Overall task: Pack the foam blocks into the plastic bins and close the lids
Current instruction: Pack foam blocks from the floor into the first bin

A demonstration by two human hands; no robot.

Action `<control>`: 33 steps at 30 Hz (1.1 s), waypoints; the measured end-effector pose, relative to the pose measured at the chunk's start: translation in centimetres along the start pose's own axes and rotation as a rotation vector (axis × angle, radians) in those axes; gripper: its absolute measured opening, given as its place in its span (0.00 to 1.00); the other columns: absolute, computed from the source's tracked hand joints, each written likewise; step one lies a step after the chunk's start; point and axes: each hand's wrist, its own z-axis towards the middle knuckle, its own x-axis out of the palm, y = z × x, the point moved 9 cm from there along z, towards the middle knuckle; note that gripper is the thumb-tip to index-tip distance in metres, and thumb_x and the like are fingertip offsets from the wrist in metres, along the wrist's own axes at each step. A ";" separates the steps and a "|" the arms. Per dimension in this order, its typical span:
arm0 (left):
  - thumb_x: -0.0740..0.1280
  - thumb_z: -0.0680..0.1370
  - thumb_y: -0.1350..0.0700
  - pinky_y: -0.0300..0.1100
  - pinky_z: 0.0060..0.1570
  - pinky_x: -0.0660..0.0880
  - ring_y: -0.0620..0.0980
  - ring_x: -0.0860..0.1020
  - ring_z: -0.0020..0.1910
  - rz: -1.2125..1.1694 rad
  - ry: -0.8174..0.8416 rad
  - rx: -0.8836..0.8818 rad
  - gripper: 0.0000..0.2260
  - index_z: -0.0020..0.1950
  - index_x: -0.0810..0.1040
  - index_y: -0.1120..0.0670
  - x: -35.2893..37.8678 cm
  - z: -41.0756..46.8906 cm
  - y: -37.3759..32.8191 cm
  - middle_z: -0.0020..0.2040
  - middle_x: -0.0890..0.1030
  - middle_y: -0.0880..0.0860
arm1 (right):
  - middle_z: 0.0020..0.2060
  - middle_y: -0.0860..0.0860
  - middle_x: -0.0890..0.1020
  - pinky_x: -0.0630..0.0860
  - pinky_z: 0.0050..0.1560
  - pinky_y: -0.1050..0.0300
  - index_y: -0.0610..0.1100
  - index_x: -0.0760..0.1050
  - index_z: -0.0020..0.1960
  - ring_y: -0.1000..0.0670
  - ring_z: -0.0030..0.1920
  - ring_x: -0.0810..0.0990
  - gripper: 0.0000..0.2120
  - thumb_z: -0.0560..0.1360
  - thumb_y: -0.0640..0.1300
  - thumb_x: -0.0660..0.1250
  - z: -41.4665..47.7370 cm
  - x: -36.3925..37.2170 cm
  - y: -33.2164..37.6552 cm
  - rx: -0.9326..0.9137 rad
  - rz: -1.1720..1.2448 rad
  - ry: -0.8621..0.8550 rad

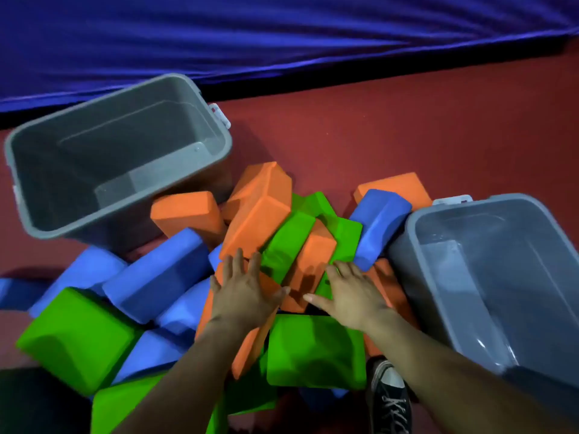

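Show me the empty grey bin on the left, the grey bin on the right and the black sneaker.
left grey bin (131,151): head view, on its bare bottom.
right grey bin (488,277): head view, on its bare inside surface.
black sneaker (391,404): head view, on the laces.

Orange, green, blue foam blocks (257,211); grey bins (119,151).
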 end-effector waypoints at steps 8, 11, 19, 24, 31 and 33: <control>0.67 0.72 0.32 0.73 0.69 0.56 0.56 0.35 0.79 -0.093 -0.062 -0.120 0.45 0.81 0.50 0.46 5.3 1.2 2.4 0.81 0.37 0.53 | 0.70 0.46 0.68 0.68 0.69 0.44 0.47 0.64 0.73 0.41 0.71 0.67 0.43 0.67 0.71 0.69 2.9 12.1 -1.5 -0.001 -0.068 0.299; 0.67 0.73 0.35 0.72 0.69 0.57 0.59 0.36 0.79 -0.074 -0.089 -0.107 0.37 0.78 0.58 0.44 5.0 1.0 2.6 0.81 0.37 0.53 | 0.68 0.44 0.67 0.70 0.67 0.43 0.46 0.64 0.72 0.40 0.69 0.69 0.43 0.66 0.68 0.72 3.6 14.2 -2.1 0.020 -0.049 0.333; 0.63 0.64 0.29 0.61 0.74 0.53 0.64 0.48 0.79 -0.206 -0.324 -0.172 0.38 0.59 0.69 0.58 1.9 -1.4 5.3 0.78 0.56 0.65 | 0.69 0.44 0.69 0.65 0.66 0.38 0.44 0.58 0.74 0.40 0.70 0.67 0.53 0.61 0.71 0.74 1.7 16.8 -5.1 0.136 -0.071 0.407; 0.75 0.67 0.37 0.61 0.70 0.60 0.63 0.55 0.77 -0.303 -0.376 -0.366 0.38 0.62 0.70 0.64 0.4 -1.8 7.2 0.73 0.63 0.66 | 0.69 0.43 0.69 0.70 0.65 0.43 0.41 0.51 0.76 0.39 0.70 0.69 0.63 0.56 0.71 0.77 0.9 16.1 -5.3 0.175 0.001 0.447; 0.81 0.65 0.48 0.59 0.74 0.58 0.65 0.56 0.78 -0.523 -0.290 -0.726 0.56 0.80 0.46 0.60 0.9 -6.4 12.1 0.79 0.51 0.65 | 0.71 0.39 0.67 0.70 0.66 0.49 0.41 0.66 0.72 0.37 0.69 0.68 0.41 0.69 0.62 0.74 -3.8 17.5 -5.7 0.213 0.125 0.594; 0.81 0.66 0.50 0.57 0.73 0.62 0.65 0.59 0.77 -0.626 -0.271 -0.788 0.58 0.81 0.42 0.58 1.5 -8.3 13.1 0.79 0.48 0.66 | 0.73 0.40 0.68 0.69 0.65 0.53 0.43 0.61 0.77 0.41 0.70 0.70 0.39 0.74 0.57 0.72 -5.3 18.2 -5.1 0.190 0.226 0.606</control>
